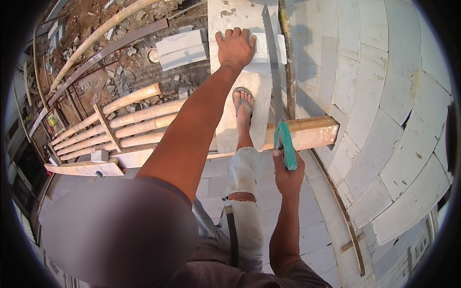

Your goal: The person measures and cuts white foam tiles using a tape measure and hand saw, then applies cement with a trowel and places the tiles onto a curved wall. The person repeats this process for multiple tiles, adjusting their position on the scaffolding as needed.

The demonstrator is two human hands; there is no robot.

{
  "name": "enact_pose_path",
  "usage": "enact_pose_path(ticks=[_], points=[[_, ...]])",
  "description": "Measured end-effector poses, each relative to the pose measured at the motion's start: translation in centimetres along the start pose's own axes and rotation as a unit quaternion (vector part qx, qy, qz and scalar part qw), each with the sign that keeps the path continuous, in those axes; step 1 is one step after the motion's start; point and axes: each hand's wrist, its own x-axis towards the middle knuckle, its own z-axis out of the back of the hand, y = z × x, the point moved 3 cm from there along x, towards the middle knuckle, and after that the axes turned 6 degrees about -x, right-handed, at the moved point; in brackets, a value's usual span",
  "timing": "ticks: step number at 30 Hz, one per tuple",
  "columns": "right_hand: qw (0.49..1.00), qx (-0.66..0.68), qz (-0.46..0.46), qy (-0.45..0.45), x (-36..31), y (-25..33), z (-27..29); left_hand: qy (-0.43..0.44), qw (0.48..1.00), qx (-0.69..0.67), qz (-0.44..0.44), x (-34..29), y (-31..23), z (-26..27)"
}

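My left hand [236,47] presses down on a white lightweight block [261,48], fingers bent over its far edge and thumb toward the saw. The hand covers the block's left end. In my right hand [289,175] is a hand saw [286,146], gripped by its teal handle. Its long grey toothed blade points away from me and passes over the block near its right end; whether it has cut in, I cannot tell. The block rests on a pale, stained board [230,115]. My sandalled foot [243,103] stands on that board, just nearer than the block.
A wall of large white blocks [370,96] rises at the right. A wooden beam [312,132] crosses under the board. Several bamboo poles [144,125] form a rail at the left, beyond which lie rubble and two white blocks [181,48]. A thin wooden strip [338,211] runs along the wall's foot.
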Motion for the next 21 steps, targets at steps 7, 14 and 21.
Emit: enact_pose_path(ticks=[7, 14, 21], points=[[1.000, -0.008, 0.012, -0.012, -7.3, -3.7, 1.0, 0.021, 1.000, 0.008, 0.019, 1.2, 0.5, 0.9], [0.998, 0.063, 0.023, 0.010, 2.8, 1.0, -1.7, 0.009, 1.000, 0.007, -0.006, 1.8, 0.3, 0.2], [0.998, 0.054, -0.004, 0.008, -0.8, -2.0, -0.8, 0.012, 1.000, 0.008, 0.001, 1.6, 0.3, 0.6]])
